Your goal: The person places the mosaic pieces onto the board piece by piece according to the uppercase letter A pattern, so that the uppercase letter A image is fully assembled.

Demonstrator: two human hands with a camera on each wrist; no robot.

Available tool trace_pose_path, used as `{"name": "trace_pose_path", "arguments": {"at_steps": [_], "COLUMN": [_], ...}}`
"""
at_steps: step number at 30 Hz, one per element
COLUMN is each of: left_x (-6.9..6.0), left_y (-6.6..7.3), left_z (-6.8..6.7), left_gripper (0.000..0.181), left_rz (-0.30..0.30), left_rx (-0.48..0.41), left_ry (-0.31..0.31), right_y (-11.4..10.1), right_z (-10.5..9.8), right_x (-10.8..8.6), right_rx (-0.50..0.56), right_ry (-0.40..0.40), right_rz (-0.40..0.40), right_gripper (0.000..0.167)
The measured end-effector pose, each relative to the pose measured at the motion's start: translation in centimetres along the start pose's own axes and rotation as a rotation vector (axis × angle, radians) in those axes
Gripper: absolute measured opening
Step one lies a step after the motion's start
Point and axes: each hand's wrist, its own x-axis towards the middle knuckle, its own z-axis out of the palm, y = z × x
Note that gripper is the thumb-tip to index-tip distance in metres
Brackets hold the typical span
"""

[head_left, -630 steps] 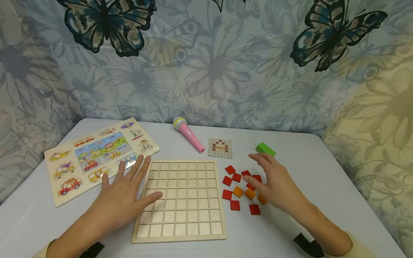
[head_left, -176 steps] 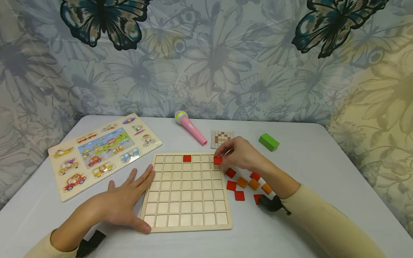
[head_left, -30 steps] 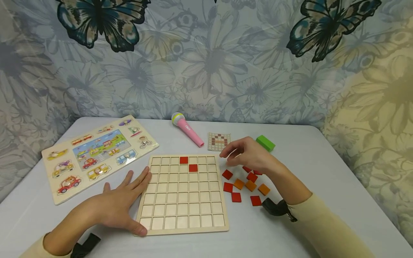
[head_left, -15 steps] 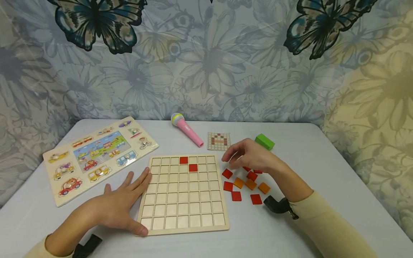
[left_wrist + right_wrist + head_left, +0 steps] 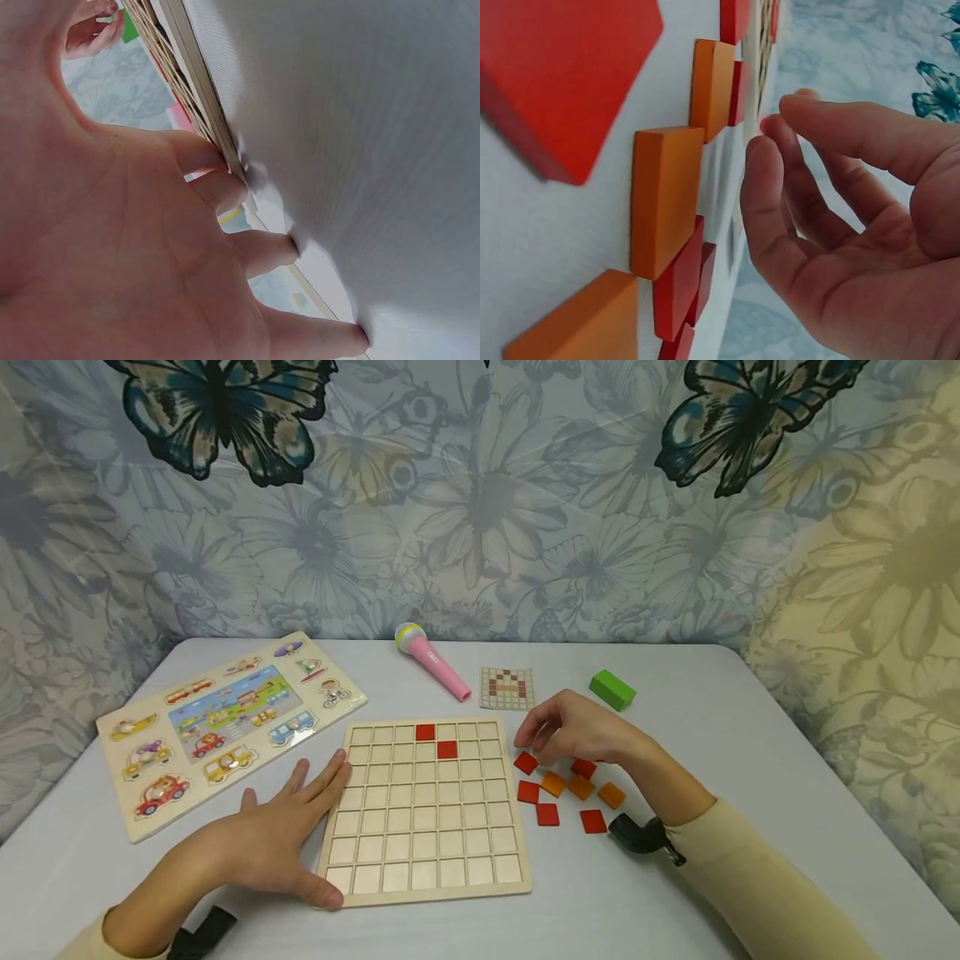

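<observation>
My left hand (image 5: 277, 835) lies with fingers spread along the left edge of a wooden grid board (image 5: 420, 897); its thumb touches the near left corner. Two red tiles sit in the grid: one red tile (image 5: 425, 732) in the top row, and another red tile (image 5: 447, 749) one row down and one column right. My right hand (image 5: 581, 727) hovers over loose tiles right of the board, fingers loosely bent. In the right wrist view, nothing shows between thumb and fingers. Under its fingertips lies a red tile (image 5: 526, 763); orange tiles (image 5: 581, 787) are nearby. The hand hides some tiles.
A small pattern card (image 5: 507, 688) lies behind the board, with a pink toy microphone (image 5: 438, 668) left of it. A green block (image 5: 612, 690) stands beyond my right hand. A vehicle puzzle board (image 5: 161, 710) occupies the table's left side.
Since the earliest frame, two red tiles have come onto the grid, and my left hand has moved to the board's edge. Over the last second my right hand has lowered slightly toward the loose tiles.
</observation>
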Motion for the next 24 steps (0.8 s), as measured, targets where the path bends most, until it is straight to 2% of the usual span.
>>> {"name": "trace_pose_path", "arguments": {"at_steps": [19,24], "left_x": [0.0,0.0], "left_y": [-0.1,-0.1], "left_z": [0.0,0.1], "left_gripper": [0.151,0.151], "left_rz": [0.004,-0.001], "left_rx": [0.008,0.011], "left_ry": [0.002,0.007], "right_y": [-0.1,-0.1], "right_z": [1.0,1.2], "right_x": [0.7,0.8], "right_rx": [-0.146,-0.175], "right_ry": [0.045,0.046], "right_rz": [0.05,0.038], "right_gripper": [0.028,0.028]}}
